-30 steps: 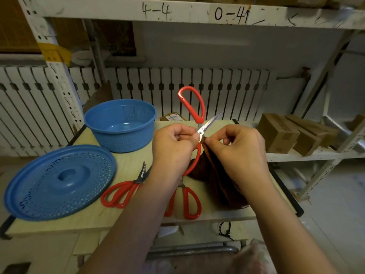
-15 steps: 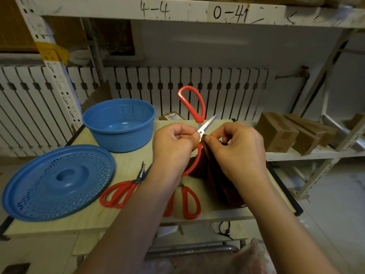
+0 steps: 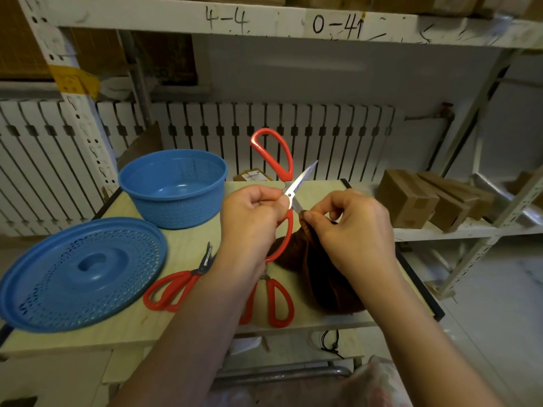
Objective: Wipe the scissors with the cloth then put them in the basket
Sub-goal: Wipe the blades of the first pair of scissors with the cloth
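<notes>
- While the left hand (image 3: 252,218) grips open red-handled steel scissors (image 3: 289,186), the right hand (image 3: 349,227) pinches brown cloth (image 3: 317,277) on one blade.
- Two more scissors (image 3: 179,284) lie below the hands.
- One perforated blue plastic basket (image 3: 173,186) sits left of them.

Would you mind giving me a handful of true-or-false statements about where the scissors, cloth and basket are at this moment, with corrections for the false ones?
1. The left hand holds a pair of red-handled scissors with the blades open. True.
2. The blue basket already has scissors in it. False: nothing shows inside it.
3. The right hand pinches the brown cloth against one blade. True.
4. The blue lid sits on the basket. False: it lies flat on the table, nearer the person than the basket.
5. Only one pair of scissors is in view. False: two more red pairs lie on the table.
</notes>
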Tool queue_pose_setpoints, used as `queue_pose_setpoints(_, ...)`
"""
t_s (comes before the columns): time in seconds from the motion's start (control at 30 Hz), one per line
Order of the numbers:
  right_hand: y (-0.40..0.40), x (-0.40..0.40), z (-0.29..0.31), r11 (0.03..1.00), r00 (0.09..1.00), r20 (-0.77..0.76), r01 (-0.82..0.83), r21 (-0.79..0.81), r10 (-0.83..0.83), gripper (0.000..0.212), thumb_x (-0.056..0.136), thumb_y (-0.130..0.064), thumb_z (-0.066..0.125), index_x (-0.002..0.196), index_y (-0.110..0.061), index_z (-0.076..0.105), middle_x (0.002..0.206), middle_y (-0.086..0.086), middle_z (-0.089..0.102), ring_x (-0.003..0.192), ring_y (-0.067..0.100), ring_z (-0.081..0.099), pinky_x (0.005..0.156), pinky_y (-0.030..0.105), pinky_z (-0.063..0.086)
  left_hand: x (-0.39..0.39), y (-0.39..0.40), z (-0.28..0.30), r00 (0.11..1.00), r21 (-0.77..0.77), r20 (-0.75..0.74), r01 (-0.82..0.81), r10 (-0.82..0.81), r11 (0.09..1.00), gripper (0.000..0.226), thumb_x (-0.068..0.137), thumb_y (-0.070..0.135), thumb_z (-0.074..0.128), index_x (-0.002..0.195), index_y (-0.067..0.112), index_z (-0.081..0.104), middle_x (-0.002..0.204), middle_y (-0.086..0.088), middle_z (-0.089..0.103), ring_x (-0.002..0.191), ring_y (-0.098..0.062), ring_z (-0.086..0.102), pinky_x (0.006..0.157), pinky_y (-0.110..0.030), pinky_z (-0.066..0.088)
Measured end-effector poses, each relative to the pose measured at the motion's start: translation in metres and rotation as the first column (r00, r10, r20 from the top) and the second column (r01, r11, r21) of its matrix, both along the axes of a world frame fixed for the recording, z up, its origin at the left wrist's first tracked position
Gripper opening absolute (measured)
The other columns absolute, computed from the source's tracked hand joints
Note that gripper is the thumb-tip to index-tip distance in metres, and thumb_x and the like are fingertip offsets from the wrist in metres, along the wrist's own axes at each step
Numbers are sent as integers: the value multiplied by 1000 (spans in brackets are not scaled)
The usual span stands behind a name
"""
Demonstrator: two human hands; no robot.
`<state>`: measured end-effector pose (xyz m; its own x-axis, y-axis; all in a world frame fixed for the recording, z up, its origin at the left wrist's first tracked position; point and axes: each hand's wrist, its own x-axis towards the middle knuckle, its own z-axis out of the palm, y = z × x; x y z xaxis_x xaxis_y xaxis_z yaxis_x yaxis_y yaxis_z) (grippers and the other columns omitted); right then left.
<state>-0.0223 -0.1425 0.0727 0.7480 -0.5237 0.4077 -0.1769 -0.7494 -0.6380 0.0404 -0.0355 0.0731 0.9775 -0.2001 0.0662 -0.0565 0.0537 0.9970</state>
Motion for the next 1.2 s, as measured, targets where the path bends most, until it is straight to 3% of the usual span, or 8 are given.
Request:
queue_pose_setpoints(0.23,-2,0,-7,999,1000,-4,-9,-45,9,15,83,-35,72,73,-27,65,80,-13,55,77,8,52,68,29,49,1,3,0,999,-5,-38,-21,21,1000,11,87,9,67,91,18,71,74,5,66,56,-1,55,46,-13,39)
queue_pose_setpoints(0.33,-9,-6,-11,1000,999,-34,-20,21,21,13,83,-34,72,73,-29,65,81,-13,55,77,7,51,66,24,47,5,5,0,998,-27,-57,-34,32,999,9,88,9,67,92,16,71,77,-2,65,60,-10,49,42,-16,36)
queue_pose_setpoints(0.47,-18,-10,-11,995,998,50,-31,92,27,13,84,-32,71,73,-31,64,80,-10,57,76,7,53,68,23,46,9,8,4,997,-38,-69,-39,36,999,10,89,9,66,94,16,70,82,-3,67,65,-10,51,42,-17,37)
queue_pose_setpoints(0.7,-26,-14,-10,963,989,146,-70,260,33,11,88,-32,64,78,-32,62,58,-4,53,53,4,52,59,23,44,10,10,8,997,-12,-68,-26,25,1000,9,89,10,65,93,18,68,79,2,64,64,-9,50,50,-22,39)
queue_pose_setpoints(0.8,-25,-13,-8,951,985,170,-92,296,42,10,93,-29,58,83,-30,58,64,2,61,58,11,62,64,29,50,8,12,9,998,4,-62,18,-17,1000,10,89,11,65,95,17,69,76,2,65,58,-6,50,46,-18,38)
queue_pose_setpoints(0.93,-25,-8,-2,967,986,149,-102,232,68,13,97,-28,52,85,-33,54,74,-5,65,74,5,61,67,26,48,7,13,12,997,1,-55,49,-49,999,10,87,10,66,95,16,69,86,-2,69,61,-7,54,44,-17,40)
queue_pose_setpoints(1.03,-27,-5,2,972,987,134,-113,205,86,11,95,-26,55,89,-36,55,76,-11,65,76,-4,59,67,18,44,7,14,14,997,4,-44,60,-60,998,10,87,9,66,96,14,70,83,-1,70,63,-8,56,43,-16,41)
queue_pose_setpoints(1.2,-31,-6,2,972,988,65,-150,178,140,23,89,-14,64,96,-34,57,81,-13,64,82,-3,58,70,13,42,7,16,15,997,11,-33,68,-68,998,9,87,8,66,92,15,70,87,-5,70,64,-10,55,43,-17,40)
